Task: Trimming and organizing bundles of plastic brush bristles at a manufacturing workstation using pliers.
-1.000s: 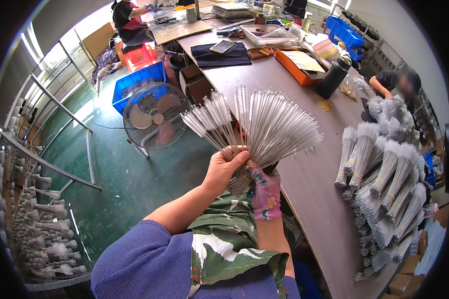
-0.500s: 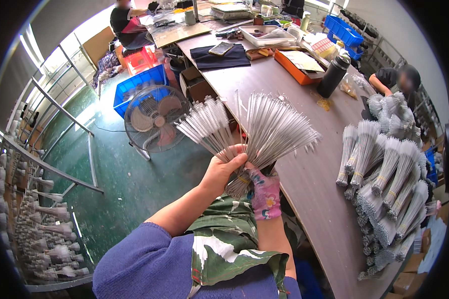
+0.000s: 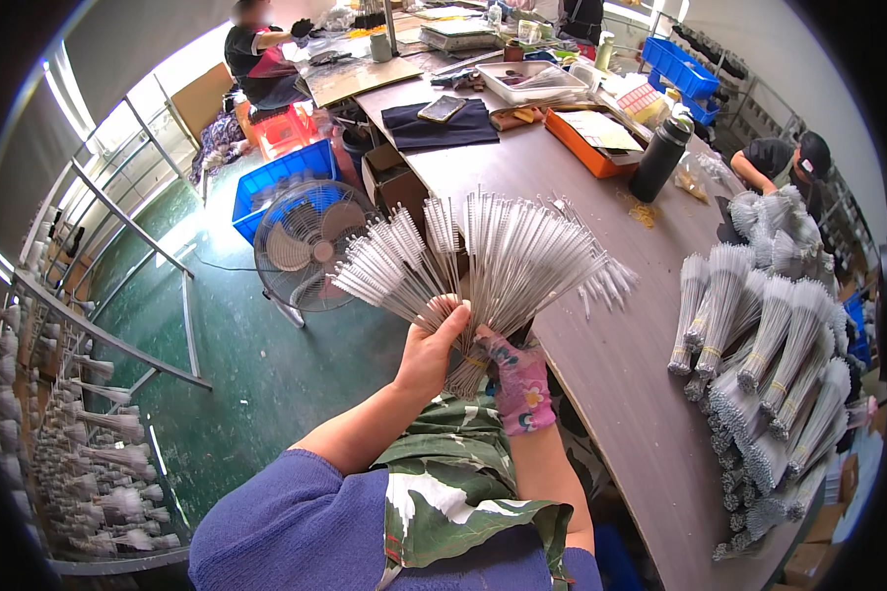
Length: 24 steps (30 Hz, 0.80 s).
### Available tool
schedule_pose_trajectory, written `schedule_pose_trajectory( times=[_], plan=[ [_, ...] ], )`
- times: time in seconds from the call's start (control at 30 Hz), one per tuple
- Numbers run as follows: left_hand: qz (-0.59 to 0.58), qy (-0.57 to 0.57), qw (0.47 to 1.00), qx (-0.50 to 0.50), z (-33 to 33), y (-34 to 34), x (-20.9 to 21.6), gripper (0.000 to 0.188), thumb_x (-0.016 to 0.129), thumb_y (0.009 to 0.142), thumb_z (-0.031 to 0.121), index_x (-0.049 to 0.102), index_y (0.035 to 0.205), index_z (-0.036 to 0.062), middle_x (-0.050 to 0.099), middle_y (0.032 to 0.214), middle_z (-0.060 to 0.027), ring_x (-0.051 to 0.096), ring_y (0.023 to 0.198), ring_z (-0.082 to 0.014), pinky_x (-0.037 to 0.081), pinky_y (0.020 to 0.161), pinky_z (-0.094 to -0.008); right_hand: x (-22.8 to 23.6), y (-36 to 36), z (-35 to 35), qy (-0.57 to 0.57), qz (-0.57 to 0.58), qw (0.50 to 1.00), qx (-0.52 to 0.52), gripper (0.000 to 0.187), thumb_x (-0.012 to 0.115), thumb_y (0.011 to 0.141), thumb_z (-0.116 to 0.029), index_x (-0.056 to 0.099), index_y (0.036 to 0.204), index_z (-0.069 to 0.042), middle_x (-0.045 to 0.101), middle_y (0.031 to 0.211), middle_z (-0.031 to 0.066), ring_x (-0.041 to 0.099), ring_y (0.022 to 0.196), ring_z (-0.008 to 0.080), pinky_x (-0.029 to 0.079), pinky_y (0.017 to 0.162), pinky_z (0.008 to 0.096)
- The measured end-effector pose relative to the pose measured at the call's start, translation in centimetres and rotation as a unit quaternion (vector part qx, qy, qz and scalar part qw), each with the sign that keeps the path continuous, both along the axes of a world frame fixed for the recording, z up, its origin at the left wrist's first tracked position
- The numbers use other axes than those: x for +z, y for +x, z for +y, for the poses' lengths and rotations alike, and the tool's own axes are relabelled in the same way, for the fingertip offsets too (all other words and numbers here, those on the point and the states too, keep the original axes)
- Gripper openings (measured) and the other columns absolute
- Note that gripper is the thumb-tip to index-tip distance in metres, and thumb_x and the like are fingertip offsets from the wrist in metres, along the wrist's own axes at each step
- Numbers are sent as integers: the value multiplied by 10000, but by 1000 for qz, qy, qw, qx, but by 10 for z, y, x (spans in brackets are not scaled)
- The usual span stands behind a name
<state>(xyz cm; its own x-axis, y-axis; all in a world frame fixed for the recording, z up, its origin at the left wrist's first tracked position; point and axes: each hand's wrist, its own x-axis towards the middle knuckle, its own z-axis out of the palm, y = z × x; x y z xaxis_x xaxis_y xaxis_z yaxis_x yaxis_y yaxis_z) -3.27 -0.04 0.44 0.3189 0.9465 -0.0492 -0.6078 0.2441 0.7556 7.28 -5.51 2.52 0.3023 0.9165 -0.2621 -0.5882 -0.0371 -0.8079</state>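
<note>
A bundle of thin wire tube brushes with white bristles is fanned out upward in front of me. My left hand, bare, pinches the stems of the left-hand part of the fan with its thumb on top. My right hand, in a pink flowered glove with bare fingertips showing, is wrapped round the lower stems. A yellowish band circles the stems near their looped bottom ends, which stick out below between my hands. A narrow cluster of brushes stands between the left part and the wide right part. Some more brushes lie on the table behind the fan.
Banded brush bundles are piled on the table at right. Beyond stand a black bottle, an orange box and a phone on dark cloth. A floor fan stands at left. Two people work farther off.
My left hand has shifted slightly left and down. The left part of the fan has spread, and a narrow cluster now stands in the former gap. The person at right has lowered their head.
</note>
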Motion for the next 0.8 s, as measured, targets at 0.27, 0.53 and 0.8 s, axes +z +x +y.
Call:
schedule_pose_trajectory(
  times=[0.27,0.53,0.8],
  plan=[
    [11,29,998,-63,-2,-1,14,125,585,848,55,532,959,74,570,857,7,559,775,-96,451,695,-244,2,-4,2,57,-33,997,-25,408,694,722,6,545,1102,5,616,995,63,588,844,129,479,753,247],
    [-98,-44,994,-34,2,-2,8,113,575,858,58,561,969,72,602,873,-29,581,808,-124,480,713,-281,-6,-4,10,26,-48,996,-72,304,694,720,-13,582,1003,-11,631,879,54,604,729,128,491,653,240],
    [-68,-30,997,-16,2,-3,10,104,573,863,72,594,963,55,630,912,-58,608,825,-146,508,730,-285,-2,-5,4,17,8,998,-60,280,678,729,-17,595,996,-14,632,869,51,608,725,131,495,636,245]
  ],
)
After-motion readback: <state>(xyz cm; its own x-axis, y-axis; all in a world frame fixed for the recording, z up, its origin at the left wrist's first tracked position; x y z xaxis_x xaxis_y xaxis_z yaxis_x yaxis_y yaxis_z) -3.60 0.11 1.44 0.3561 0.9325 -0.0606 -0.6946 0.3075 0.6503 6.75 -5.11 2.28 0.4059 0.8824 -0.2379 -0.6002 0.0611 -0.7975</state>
